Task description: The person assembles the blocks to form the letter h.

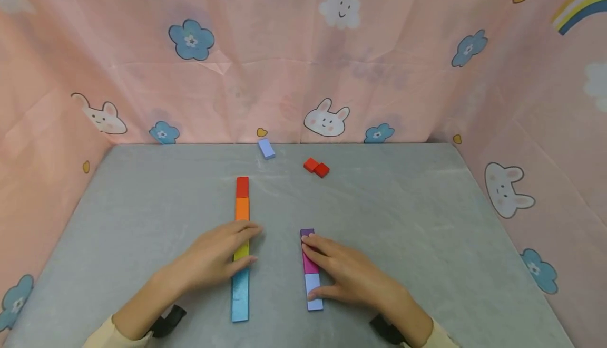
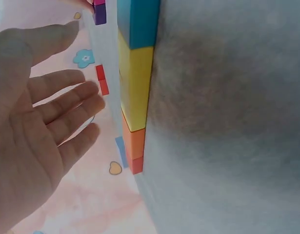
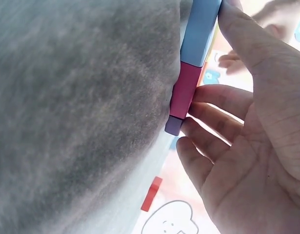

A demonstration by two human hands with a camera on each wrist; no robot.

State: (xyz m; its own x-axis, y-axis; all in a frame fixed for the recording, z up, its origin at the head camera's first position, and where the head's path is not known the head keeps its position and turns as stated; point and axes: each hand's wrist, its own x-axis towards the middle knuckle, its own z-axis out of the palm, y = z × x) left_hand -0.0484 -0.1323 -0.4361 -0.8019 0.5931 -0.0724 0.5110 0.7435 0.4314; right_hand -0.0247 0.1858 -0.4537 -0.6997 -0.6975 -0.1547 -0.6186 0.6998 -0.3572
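A straight row of blocks runs away from me on the left: blue (image 1: 240,298), yellow (image 1: 241,251), orange (image 1: 242,208) and red (image 1: 242,187). My left hand (image 1: 206,261) hovers over the yellow part, fingers loosely bent and gripping nothing; the left wrist view shows a gap beside the row. To the right lies a shorter row of a purple block (image 1: 306,231), a magenta block (image 1: 311,267) and a light blue block (image 1: 315,304). My right hand (image 1: 355,277) rests its fingertips on the purple and magenta blocks, with its thumb on the light blue one.
Two red blocks (image 1: 321,170) lie touching near the back of the grey table (image 1: 403,205). A loose light blue block (image 1: 266,149) sits at the far edge. Pink patterned cloth (image 1: 275,74) stands around the back and sides.
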